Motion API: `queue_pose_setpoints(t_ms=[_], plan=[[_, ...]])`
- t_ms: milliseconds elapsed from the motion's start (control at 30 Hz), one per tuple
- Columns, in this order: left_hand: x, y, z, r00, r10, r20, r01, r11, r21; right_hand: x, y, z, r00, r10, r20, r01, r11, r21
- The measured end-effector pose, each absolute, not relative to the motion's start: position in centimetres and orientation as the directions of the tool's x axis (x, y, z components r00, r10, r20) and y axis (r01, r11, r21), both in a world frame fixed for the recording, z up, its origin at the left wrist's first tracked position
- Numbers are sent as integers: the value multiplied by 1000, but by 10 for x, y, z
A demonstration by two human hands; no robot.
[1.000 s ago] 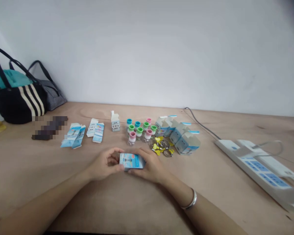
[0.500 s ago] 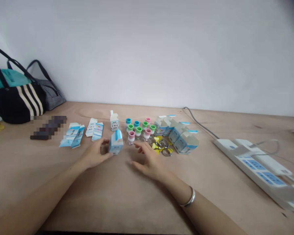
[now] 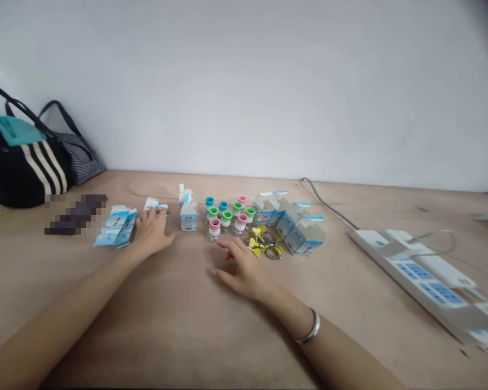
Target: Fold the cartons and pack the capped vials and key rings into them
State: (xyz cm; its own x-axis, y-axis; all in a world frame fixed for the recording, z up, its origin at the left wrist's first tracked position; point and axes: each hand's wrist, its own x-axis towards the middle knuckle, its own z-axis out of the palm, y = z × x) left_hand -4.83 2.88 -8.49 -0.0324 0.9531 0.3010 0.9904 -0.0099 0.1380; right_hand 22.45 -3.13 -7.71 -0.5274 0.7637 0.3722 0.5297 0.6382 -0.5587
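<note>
My left hand [image 3: 151,232] is open, its fingers reaching over flattened white-and-blue cartons [image 3: 151,203] and partly hiding them; whether it touches them I cannot tell. To its right stands a folded-up small box [image 3: 189,218] with its top flaps raised, in front of another box. My right hand [image 3: 244,269] hovers low over the table with fingers apart and nothing in it. Just beyond it are several small clear bottles [image 3: 214,230] with pink, green and blue tops. Metal rings with yellow tags [image 3: 264,241] lie beside its fingertips.
Open-topped boxes [image 3: 305,235] stand in a row right of the bottles. More flattened cartons [image 3: 117,225] lie at the left, near a blurred dark object [image 3: 79,214]. Two bags [image 3: 28,168] sit at the far left. A white power strip [image 3: 415,281] with a grey cable [image 3: 329,203] occupies the right.
My left hand has let go of the small box, now standing in front of the other one, and has moved left to the flattened cartons. My right hand has barely moved.
</note>
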Motion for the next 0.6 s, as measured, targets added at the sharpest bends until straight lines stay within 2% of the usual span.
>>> queue_pose_setpoints(t_ms=[133, 300, 367, 467, 533, 600], plan=[[-58, 23, -97, 56, 920, 388, 994, -86, 61, 225, -30, -80, -539, 758, 367, 532, 644, -549], [-58, 24, -94, 62, 833, 550, 981, -151, 119, 225, -28, -81, -559, 742, 371, 515, 661, -546], [-61, 19, -83, 22, 730, 683, 970, -180, 161, 225, -28, -81, -573, 733, 367, 510, 669, -541], [-69, 5, -63, -12, 485, 874, 940, -294, 175, 225, -28, -81, -586, 730, 352, 514, 671, -534], [-73, -9, -54, -30, 313, 949, 912, -380, 154, 225, -29, -82, -581, 731, 358, 511, 670, -539], [-72, -25, -51, -83, 230, 970, 866, -465, 185, 225, -29, -84, -551, 731, 402, 495, 674, -548]])
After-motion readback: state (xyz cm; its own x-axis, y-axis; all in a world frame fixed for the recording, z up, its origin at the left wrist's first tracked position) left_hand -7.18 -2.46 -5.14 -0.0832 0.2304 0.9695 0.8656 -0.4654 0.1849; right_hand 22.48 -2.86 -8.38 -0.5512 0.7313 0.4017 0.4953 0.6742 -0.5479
